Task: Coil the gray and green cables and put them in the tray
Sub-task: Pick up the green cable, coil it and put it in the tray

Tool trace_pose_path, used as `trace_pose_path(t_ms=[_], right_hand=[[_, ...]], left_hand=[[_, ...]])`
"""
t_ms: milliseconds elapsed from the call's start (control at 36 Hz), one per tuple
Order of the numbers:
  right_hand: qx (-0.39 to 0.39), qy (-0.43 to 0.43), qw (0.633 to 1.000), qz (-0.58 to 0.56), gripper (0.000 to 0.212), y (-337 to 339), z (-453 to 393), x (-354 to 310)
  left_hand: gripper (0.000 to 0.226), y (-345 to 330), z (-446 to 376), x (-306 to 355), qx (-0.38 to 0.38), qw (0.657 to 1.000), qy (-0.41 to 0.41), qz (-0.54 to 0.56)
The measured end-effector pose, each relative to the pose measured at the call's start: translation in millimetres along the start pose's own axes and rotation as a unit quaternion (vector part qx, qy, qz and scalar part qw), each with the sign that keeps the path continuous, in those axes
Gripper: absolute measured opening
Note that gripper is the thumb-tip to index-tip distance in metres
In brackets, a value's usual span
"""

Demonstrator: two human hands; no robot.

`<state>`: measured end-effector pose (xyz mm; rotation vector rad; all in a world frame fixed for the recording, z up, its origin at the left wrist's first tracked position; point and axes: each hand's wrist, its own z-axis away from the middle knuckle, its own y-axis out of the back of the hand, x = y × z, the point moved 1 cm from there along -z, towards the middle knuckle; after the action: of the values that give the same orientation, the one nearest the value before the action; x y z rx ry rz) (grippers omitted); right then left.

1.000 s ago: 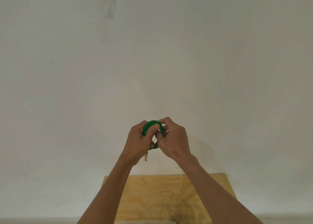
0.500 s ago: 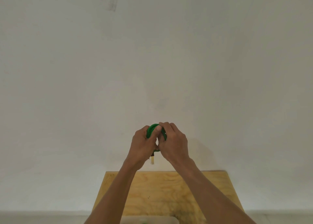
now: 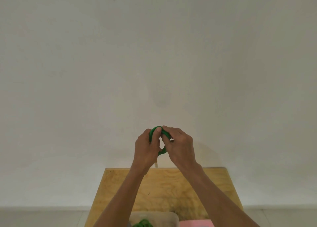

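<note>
A green cable (image 3: 164,133) is wound into a small coil held up in the air in front of the wall. My left hand (image 3: 145,149) grips its left side, thumb over the top. My right hand (image 3: 180,146) pinches its right side. A pale plug end (image 3: 156,164) hangs below my left hand. A beige tray (image 3: 169,215) shows at the bottom edge, with more green cable (image 3: 143,223) lying in it. No gray cable can be made out.
A plywood table (image 3: 214,187) stands below my arms against a plain white wall (image 3: 154,55). A pink object (image 3: 195,223) lies to the right of the tray at the bottom edge. Pale floor (image 3: 42,216) runs on both sides of the table.
The view has tilted down, so the tray and the pink object have come into sight. Both hands stay on the green coil, and my right fingers have shifted along its top.
</note>
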<state>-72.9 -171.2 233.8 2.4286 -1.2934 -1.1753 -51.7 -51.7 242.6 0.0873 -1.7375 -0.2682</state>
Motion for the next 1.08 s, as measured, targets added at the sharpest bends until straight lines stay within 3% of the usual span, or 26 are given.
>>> trace_pose_path(t_ms=[139, 278, 444, 556, 694, 889, 1083], right_hand=[[-0.014, -0.005, 1.0, -0.009, 0.024, 5.3, 12.4, 5.1], [-0.028, -0.033, 0.999, -0.017, 0.025, 14.7, 28.3, 15.2], [-0.007, -0.14, 0.984, -0.105, 0.022, 31.6, 45.2, 33.1], [-0.036, -0.155, 0.979, -0.129, 0.026, 42.8, 55.2, 46.0], [-0.015, -0.196, 0.969, -0.148, 0.025, 48.4, 76.0, 54.3], [-0.061, -0.248, 0.953, -0.165, 0.024, 41.3, 104.7, 45.6], [-0.058, -0.285, 0.94, -0.179, 0.023, 35.0, 122.4, 17.6]], left_hand=[[0.036, -15.5, 7.7, -4.1, 0.049, 0.998, 0.009, -0.024], [0.033, -33.5, 18.9, -7.7, 0.04, 0.999, 0.019, -0.02], [0.028, -59.1, 35.3, -8.8, 0.051, 0.998, 0.026, -0.015], [0.027, -73.4, 46.7, -15.5, 0.059, 0.997, 0.04, -0.015], [0.032, -87.2, 63.6, -25.5, 0.06, 0.995, 0.07, -0.024], [0.039, -77.7, 90.8, -38.7, 0.066, 0.99, 0.122, -0.035], [0.043, -53.7, 107.9, -47.2, 0.064, 0.991, 0.112, -0.025]])
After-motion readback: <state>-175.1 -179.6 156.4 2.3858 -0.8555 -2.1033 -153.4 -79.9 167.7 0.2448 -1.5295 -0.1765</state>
